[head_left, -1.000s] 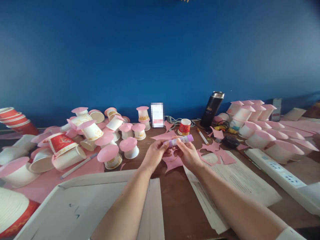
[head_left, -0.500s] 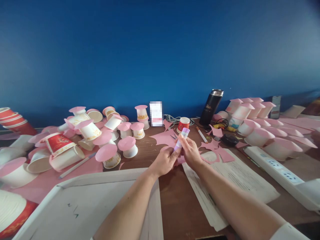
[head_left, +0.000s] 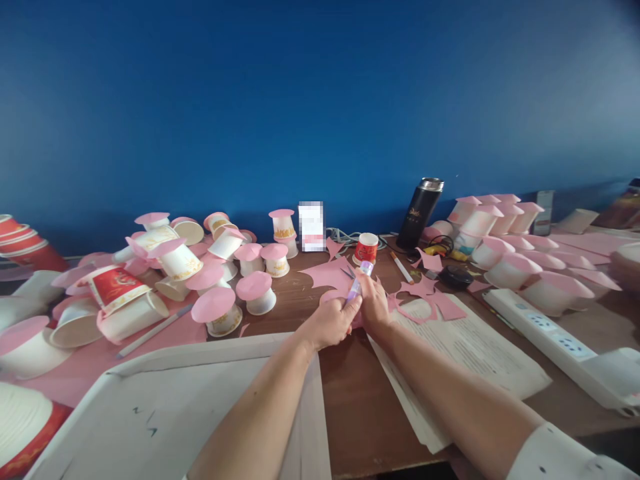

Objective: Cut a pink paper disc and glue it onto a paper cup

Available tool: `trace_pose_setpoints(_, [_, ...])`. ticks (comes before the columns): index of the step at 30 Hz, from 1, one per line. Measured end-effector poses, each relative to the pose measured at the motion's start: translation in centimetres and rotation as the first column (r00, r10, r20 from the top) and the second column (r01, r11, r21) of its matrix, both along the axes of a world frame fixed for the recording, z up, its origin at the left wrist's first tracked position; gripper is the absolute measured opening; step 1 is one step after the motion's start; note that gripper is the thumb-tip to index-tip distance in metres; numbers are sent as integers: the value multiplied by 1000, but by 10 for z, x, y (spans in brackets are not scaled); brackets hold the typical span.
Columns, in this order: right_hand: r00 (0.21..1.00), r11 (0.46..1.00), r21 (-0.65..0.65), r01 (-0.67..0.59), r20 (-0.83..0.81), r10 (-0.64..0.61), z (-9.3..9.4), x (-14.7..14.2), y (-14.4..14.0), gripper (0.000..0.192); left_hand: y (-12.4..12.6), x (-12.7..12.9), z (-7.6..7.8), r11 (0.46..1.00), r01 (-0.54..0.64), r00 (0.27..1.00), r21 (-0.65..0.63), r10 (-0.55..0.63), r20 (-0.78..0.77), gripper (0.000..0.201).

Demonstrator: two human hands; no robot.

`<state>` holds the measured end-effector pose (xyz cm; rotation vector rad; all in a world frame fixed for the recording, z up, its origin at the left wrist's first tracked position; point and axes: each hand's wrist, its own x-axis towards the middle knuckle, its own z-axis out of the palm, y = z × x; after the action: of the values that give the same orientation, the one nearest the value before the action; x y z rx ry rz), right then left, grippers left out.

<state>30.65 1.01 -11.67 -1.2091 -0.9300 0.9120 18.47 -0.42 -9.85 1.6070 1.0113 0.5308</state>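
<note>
A purple glue stick (head_left: 355, 289) is tilted between my two hands, over the middle of the brown table. My left hand (head_left: 330, 324) grips its lower end, thumb on top. The fingers of my right hand (head_left: 376, 308) close on its upper part from the right and partly hide it. Just beyond the stick's top stands a red paper cup (head_left: 366, 249), upright. Pink paper (head_left: 326, 276) with round cut-outs lies left of the cup, and the metal tips of what look like scissors (head_left: 348, 273) rest on it. Under my hands, part of a pink piece is hidden.
Several paper cups topped with pink discs (head_left: 253, 285) crowd the left, and more (head_left: 513, 270) are grouped right. A black flask (head_left: 420, 215), marker (head_left: 401, 268), power strip (head_left: 543, 337), printed sheets (head_left: 475, 353) and white box lid (head_left: 200, 413) surround my arms. A phone (head_left: 312, 228) leans against the blue wall.
My right hand has turned and shifted slightly downward along the glue stick. The stick's top has dropped a little. The view has shifted slightly; the cups stay where they were.
</note>
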Motion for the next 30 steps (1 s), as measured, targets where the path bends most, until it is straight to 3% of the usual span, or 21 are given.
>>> trace_pose_setpoints(5, [1000, 999, 37, 3, 2, -4, -13, 0, 5, 40, 0, -1, 4, 996, 14, 1000, -83, -14, -5, 53])
trace_pose_setpoints(9, [1000, 999, 53, 13, 5, -13, -7, 0, 4, 40, -2, -1, 8, 996, 12, 1000, -92, -11, 19, 51])
trace_pose_setpoints(15, [975, 990, -28, 141, -172, -144, -4, 17, 17, 45, -7, -10, 20, 983, 99, 995, -151, -96, 27, 55])
trace_pose_setpoints(17, [976, 993, -16, 114, -187, -115, -8, 19, 22, 45, 1, -14, 18, 997, -78, 997, -3, 78, -8, 54])
trace_pose_setpoints(18, [978, 996, 9, 84, -193, -80, -10, 18, 23, 45, 7, -16, 15, 970, -202, 976, 137, 211, -55, 52])
trace_pose_setpoints(20, [978, 998, 57, 42, -208, -29, -13, 13, 24, 46, 17, -21, 7, 814, -369, 874, 448, 468, -130, 40])
trace_pose_setpoints(21, [978, 997, 76, 30, -208, -13, -13, 11, 23, 47, 21, -23, 2, 754, -393, 829, 527, 538, -152, 36])
trace_pose_setpoints(23, [981, 995, 93, 17, -192, 2, -13, 9, 22, 47, 26, -27, -6, 702, -364, 766, 612, 599, -231, 34])
trace_pose_setpoints(27, [989, 996, 90, 7, -151, 7, -12, 12, 18, 49, 27, -30, -13, 758, -280, 647, 590, 602, -467, 42])
trace_pose_setpoints(30, [994, 995, 86, -46, -92, 53, -11, 14, 13, 50, 28, -30, -10, 779, -311, 587, 544, 608, -535, 46])
